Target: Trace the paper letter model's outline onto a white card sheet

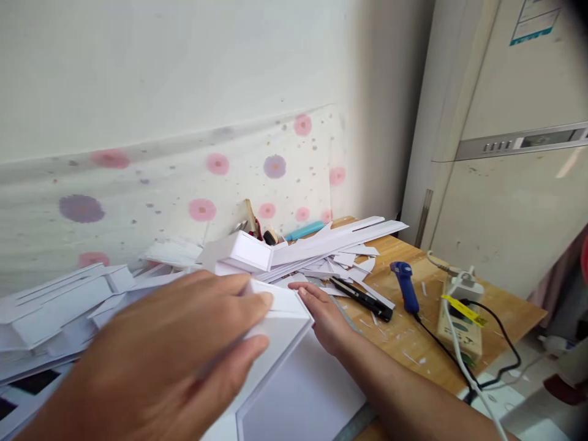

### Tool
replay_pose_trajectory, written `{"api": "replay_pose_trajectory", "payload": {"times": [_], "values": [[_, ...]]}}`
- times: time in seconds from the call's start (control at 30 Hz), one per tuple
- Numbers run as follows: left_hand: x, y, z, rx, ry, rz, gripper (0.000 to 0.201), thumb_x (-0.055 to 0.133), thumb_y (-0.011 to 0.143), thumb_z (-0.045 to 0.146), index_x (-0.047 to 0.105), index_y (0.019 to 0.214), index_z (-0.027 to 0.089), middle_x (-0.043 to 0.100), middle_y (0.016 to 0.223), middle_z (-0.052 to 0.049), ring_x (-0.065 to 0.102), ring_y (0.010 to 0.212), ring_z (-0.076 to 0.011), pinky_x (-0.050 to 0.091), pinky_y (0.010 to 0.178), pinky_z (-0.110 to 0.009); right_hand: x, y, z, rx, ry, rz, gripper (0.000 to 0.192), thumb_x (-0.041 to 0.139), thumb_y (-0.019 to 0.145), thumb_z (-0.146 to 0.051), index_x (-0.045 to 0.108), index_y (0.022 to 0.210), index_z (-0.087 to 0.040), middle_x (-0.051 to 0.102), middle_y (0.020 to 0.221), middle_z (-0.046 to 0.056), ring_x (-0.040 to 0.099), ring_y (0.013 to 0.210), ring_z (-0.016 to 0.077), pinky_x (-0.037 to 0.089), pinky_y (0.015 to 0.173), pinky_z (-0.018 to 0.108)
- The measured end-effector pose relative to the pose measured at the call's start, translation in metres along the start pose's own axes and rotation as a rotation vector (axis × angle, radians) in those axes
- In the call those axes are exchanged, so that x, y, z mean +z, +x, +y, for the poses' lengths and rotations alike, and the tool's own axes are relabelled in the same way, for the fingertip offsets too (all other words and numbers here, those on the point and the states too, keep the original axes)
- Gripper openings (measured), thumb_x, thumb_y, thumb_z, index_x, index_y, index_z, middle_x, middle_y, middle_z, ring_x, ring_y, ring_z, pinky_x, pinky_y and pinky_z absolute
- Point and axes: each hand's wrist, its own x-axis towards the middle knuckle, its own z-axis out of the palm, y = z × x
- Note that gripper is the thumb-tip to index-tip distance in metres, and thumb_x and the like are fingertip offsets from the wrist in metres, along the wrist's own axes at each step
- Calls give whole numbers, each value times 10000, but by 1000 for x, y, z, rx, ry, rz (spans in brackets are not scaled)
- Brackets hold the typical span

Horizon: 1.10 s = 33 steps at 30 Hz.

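1. The left hand (169,355) lies spread, fingers flat over the top of a white foam-board frame (280,334) at the table's near edge.
2. The right hand (328,318) (fingers mostly straight, gripping nothing) presses against the frame's right corner.
3. Just right lie a black utility knife (362,298), a blue glue gun (405,285) and a power strip (462,318) on the wooden table (413,349).

The left hand (179,355) is spread flat, palm down, at lower left, while the right hand (326,318) is laid at centre, fingers extended.
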Motion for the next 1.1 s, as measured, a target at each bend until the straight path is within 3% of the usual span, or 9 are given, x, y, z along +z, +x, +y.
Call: {"api": "replay_pose_trajectory", "payload": {"times": [0.1,0.23,0.37,0.47,0.57,0.73,0.8,0.93,1.1], "values": [[33,23,18,176,-35,-188,164,519,875,203,567,1009,284,631,956,53,553,902,-134,423,846,-259,-9,9,-2,-16,43,127,413,611,768,-562,609,1026,-239,645,812,17,569,660,149,457,648,304],[80,28,27,47,-177,-521,84,520,860,184,566,824,244,613,857,24,547,815,-175,450,720,-317,-19,20,-5,-18,31,219,466,610,718,-609,611,996,-235,646,818,23,581,667,166,462,631,318],[119,22,35,3,-179,-641,110,564,849,192,583,950,231,624,994,-28,554,909,-229,488,759,-386,-32,28,-6,23,-43,303,401,628,724,-551,618,945,-217,627,750,9,569,593,152,462,593,316],[122,17,33,31,-265,-619,232,643,827,274,602,1051,228,589,1201,-74,534,1061,-263,481,881,-430,-41,31,-4,77,-130,345,301,598,801,-465,609,947,-203,630,775,1,561,571,122,461,580,290],[97,1,3,-10,-427,-463,320,592,869,361,578,1178,278,548,1305,-36,473,1200,-218,390,1029,-382,-47,36,1,164,-242,327,222,593,858,-373,613,908,-158,630,771,-8,567,592,104,476,594,271],[62,-75,-91,-942,-366,-96,291,560,816,500,642,1018,308,659,1100,23,589,1040,-219,456,910,-332,-56,42,12,237,-384,302,177,628,852,-318,634,842,-141,643,757,-8,608,680,122,517,684,303],[69,-114,-117,-1070,-354,-81,312,567,784,493,645,967,253,682,1011,-15,619,958,-238,470,878,-355,-60,43,15,214,-419,314,167,678,784,-340,661,793,-174,654,737,1,618,711,153,525,692,312],[101,-168,-133,-1148,-440,-127,376,553,768,515,652,993,231,687,1030,-42,632,954,-266,479,861,-379,-66,41,16,170,-467,328,213,721,678,-432,696,716,-224,668,737,23,623,757,205,538,682,324],[111,-183,-131,-1120,-671,-210,485,563,770,590,610,1100,238,656,1150,-69,614,1053,-250,492,897,-357,-69,41,17,140,-497,302,272,730,651,-483,698,705,-218,658,725,16,617,753,188,541,678,298]]}}
